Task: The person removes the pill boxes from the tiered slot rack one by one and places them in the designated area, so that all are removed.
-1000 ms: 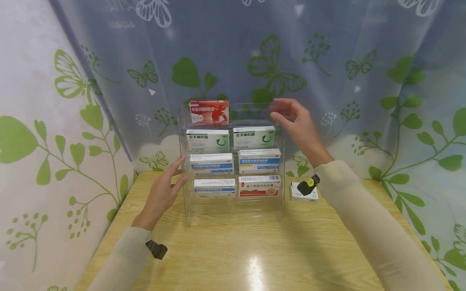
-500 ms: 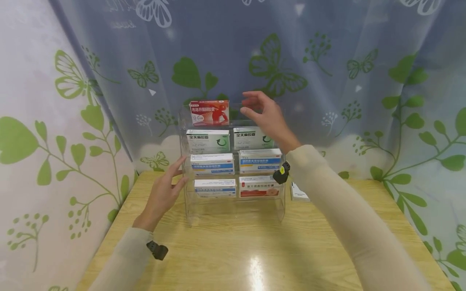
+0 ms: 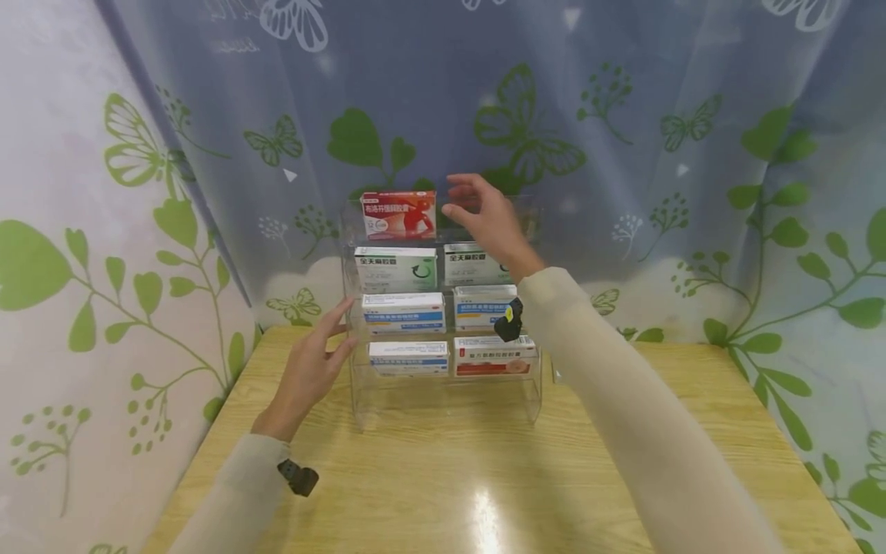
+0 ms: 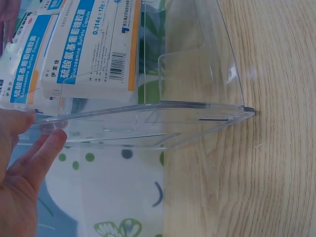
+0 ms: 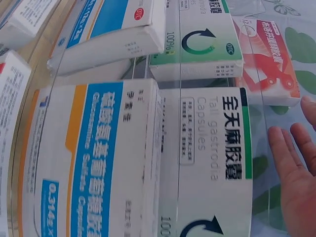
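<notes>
The right hand is hovering by the top tier of the clear rack, its grip standing apart, thumb and fingers parted just right of the red box! Over at the rack's left side, the left hand is touching the clear panel, its grip also spread. Below, two green-and-white boxes are sharing the second tier, three blue-and-white boxes are sitting lower, and a red-and-white box is occupying the lowest boxes' right. The rack is standing on the wooden counter.
</notes>
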`<state>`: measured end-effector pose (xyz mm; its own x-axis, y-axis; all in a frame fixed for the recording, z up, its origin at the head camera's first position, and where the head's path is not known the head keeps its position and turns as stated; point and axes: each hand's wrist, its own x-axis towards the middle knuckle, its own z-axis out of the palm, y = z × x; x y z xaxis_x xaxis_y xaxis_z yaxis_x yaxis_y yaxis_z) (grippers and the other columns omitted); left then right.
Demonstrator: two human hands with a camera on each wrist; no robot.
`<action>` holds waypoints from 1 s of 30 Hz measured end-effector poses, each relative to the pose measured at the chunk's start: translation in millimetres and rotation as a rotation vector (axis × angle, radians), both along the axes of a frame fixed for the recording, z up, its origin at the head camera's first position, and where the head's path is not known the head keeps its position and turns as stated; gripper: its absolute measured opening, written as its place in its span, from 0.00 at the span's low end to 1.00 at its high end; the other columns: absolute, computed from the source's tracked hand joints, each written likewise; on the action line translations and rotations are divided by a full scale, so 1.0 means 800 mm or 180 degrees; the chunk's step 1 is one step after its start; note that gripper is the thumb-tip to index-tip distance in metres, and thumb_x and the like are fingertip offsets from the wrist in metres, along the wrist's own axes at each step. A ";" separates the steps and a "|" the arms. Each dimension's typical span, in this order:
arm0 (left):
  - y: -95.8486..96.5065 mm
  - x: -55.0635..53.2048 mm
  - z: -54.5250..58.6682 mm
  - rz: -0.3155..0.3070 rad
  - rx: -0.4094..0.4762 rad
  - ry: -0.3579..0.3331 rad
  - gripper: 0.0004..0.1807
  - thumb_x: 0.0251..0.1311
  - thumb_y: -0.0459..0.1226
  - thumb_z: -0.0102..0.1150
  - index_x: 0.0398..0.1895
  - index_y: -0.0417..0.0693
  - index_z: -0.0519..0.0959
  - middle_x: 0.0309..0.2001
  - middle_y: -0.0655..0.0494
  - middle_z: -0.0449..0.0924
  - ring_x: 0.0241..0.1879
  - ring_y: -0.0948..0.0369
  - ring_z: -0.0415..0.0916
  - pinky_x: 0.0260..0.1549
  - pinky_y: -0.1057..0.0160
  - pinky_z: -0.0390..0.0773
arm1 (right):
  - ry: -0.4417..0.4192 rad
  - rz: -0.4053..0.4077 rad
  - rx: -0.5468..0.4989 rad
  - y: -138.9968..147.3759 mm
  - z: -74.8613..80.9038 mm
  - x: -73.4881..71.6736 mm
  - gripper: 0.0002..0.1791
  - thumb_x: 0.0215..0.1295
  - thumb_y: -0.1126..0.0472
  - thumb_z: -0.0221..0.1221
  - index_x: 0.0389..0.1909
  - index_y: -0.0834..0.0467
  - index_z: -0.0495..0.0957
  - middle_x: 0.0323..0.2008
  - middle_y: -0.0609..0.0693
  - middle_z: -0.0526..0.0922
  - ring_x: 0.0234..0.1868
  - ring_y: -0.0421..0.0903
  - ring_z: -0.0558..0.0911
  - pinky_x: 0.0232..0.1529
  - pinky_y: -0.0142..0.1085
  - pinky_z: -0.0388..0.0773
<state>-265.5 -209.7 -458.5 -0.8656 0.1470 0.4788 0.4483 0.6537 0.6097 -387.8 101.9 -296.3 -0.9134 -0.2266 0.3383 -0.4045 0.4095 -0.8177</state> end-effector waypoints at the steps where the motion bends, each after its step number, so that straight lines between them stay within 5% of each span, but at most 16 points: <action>1: -0.001 0.000 0.000 0.0002 -0.0005 0.0006 0.41 0.75 0.29 0.65 0.86 0.58 0.63 0.80 0.44 0.71 0.63 0.40 0.85 0.47 0.43 0.93 | -0.0052 0.0001 0.0011 -0.003 0.000 -0.001 0.30 0.80 0.54 0.65 0.79 0.45 0.72 0.69 0.49 0.81 0.72 0.49 0.80 0.71 0.50 0.81; 14: -0.002 0.000 -0.001 -0.0025 0.0026 -0.0004 0.40 0.75 0.29 0.65 0.86 0.58 0.63 0.81 0.46 0.70 0.63 0.40 0.85 0.47 0.44 0.93 | -0.0111 0.0072 -0.0029 -0.033 -0.005 -0.010 0.30 0.79 0.57 0.66 0.78 0.45 0.74 0.71 0.49 0.78 0.67 0.49 0.82 0.64 0.46 0.86; 21: 0.000 0.000 -0.001 -0.0021 0.0032 -0.0038 0.41 0.75 0.28 0.65 0.86 0.58 0.63 0.81 0.48 0.70 0.64 0.41 0.85 0.48 0.46 0.93 | 0.0112 0.0018 0.0007 -0.040 -0.009 -0.009 0.19 0.79 0.57 0.66 0.68 0.50 0.82 0.63 0.50 0.81 0.61 0.49 0.82 0.58 0.45 0.85; 30: -0.001 0.001 -0.001 -0.0015 0.0008 -0.0018 0.41 0.75 0.28 0.65 0.87 0.57 0.63 0.81 0.46 0.70 0.64 0.42 0.85 0.48 0.46 0.93 | 0.0301 -0.0033 -0.0171 -0.042 -0.008 -0.006 0.15 0.81 0.58 0.64 0.63 0.54 0.84 0.60 0.51 0.81 0.61 0.47 0.83 0.62 0.45 0.84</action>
<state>-264.8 -210.5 -459.2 -0.8675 0.1499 0.4743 0.4479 0.6501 0.6138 -393.0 68.1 -302.7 -0.8790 -0.1967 0.4343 -0.4768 0.3706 -0.7971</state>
